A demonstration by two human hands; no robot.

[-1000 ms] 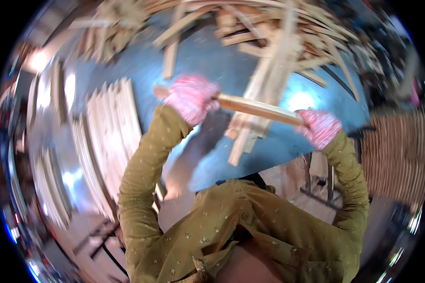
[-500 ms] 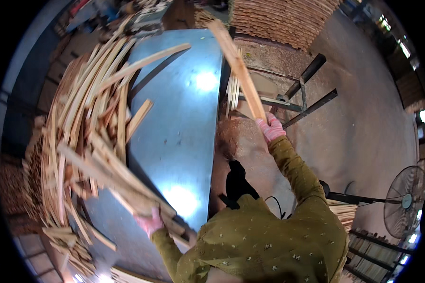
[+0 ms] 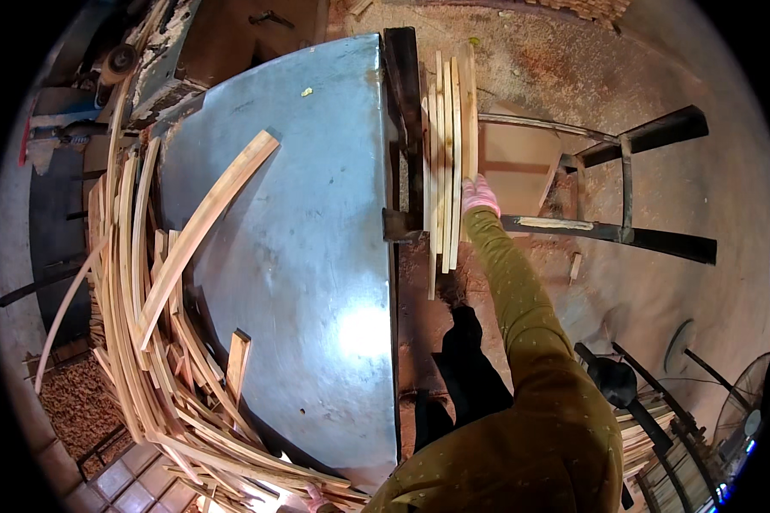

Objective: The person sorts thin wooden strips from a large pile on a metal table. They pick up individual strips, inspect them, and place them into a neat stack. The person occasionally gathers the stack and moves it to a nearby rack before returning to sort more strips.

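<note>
My right hand [image 3: 481, 197], in a pink-and-white glove, is closed round the near part of a wooden strip [image 3: 469, 111]. It holds the strip upright in the picture, against the right side of a small row of similar strips [image 3: 441, 162] beside the table. Down at the lower edge, my gloved left hand [image 3: 316, 498] is partly cut off, its fingers closed on the near end of a wooden strip [image 3: 274, 468] in the large loose pile [image 3: 137, 325]. One separate strip [image 3: 210, 227] lies slantwise from the pile onto the metal tabletop [image 3: 316, 214].
A dark metal stand [image 3: 629, 188] with legs pointing right supports the small row. Cardboard [image 3: 513, 162] lies behind its bars. Sawdust covers the floor [image 3: 539, 60]. A fan [image 3: 749, 419] stands at the lower right, near stacked strips [image 3: 646, 436].
My right hand has brought its strip down from a raised slant to alongside the small row. My left hand has gone lower in the picture. The view has shifted toward the stand.
</note>
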